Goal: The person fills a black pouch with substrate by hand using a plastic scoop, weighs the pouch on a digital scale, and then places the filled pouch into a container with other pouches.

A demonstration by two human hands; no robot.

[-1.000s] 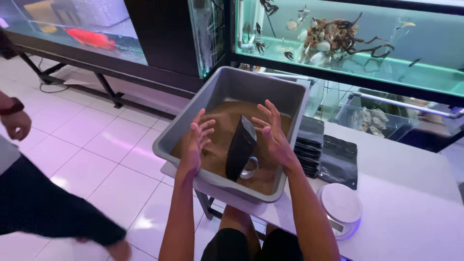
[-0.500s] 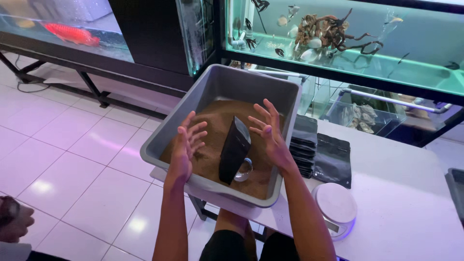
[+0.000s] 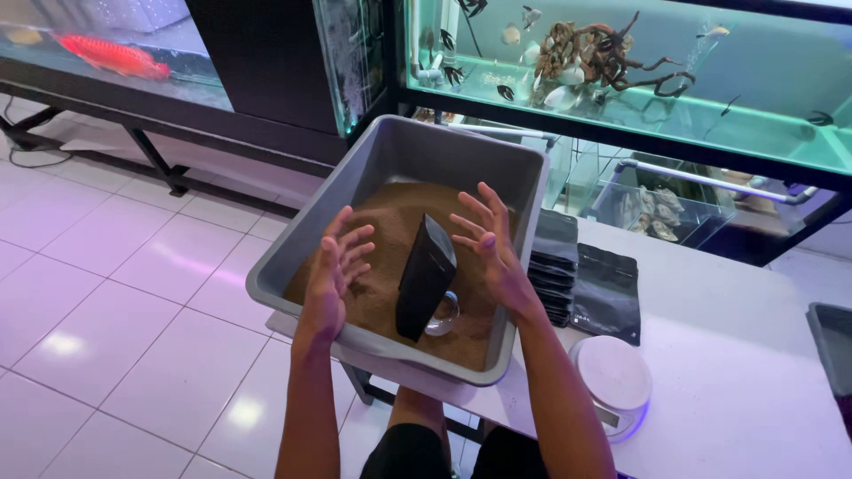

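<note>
A grey plastic tub (image 3: 390, 151) holding brown granules (image 3: 390, 231) rests on the corner of a white table (image 3: 728, 355). A black stand-up pouch (image 3: 426, 275) stands tilted in the granules, with a clear round scoop (image 3: 442, 314) lying at its base. My left hand (image 3: 337, 270) hovers over the tub's left side, fingers spread, holding nothing. My right hand (image 3: 488, 244) hovers just right of the pouch, fingers spread and apart from it.
A stack of black pouches (image 3: 555, 266) and one flat pouch (image 3: 605, 291) lie right of the tub. A round white scale (image 3: 612, 381) sits near the table's front edge. Fish tanks (image 3: 621, 71) line the back; a red fish (image 3: 115, 55) swims at far left. White floor tiles (image 3: 106, 310) spread to the left.
The view has shifted left and down a little; another person seen at the left edge earlier is out of view. Both hands stay spread over the tub, the pouch standing free.
</note>
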